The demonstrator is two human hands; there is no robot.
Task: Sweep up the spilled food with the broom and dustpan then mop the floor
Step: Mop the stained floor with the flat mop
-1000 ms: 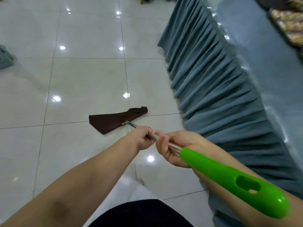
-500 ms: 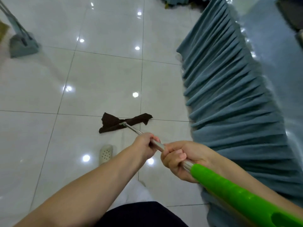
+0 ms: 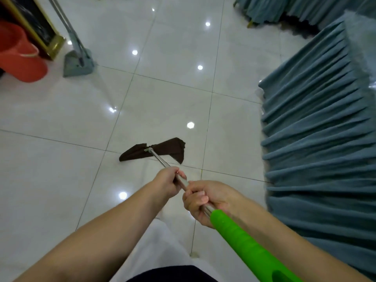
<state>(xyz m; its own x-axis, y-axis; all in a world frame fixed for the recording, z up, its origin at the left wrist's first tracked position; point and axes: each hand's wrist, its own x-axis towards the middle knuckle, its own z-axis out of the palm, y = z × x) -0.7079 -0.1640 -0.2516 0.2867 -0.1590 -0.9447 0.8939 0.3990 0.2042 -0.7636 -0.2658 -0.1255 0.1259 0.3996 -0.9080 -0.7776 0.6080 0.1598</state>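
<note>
I hold a mop with a metal pole [image 3: 160, 159] and a bright green handle end [image 3: 246, 247]. Its dark brown cloth head [image 3: 168, 148] lies crumpled on the glossy white tile floor [image 3: 61, 180], just beyond a grout line. My left hand [image 3: 168, 181] grips the pole further down. My right hand [image 3: 205, 199] grips it just above the green part. A grey-green broom and dustpan set [image 3: 78, 62] stands upright at the far left. No spilled food shows on the tiles.
A pleated teal table skirt [image 3: 317, 139] runs along the right side, close to my right arm. A red bucket [image 3: 19, 55] sits at the far left beside a gold-framed dark stand [image 3: 40, 31]. More teal drapery [image 3: 274, 9] hangs at the back.
The view has swung left and tilted, bringing the bucket and dustpan set into sight. The mop cloth has bunched up from a flat strip into a bow shape. Both hands keep their grip.
</note>
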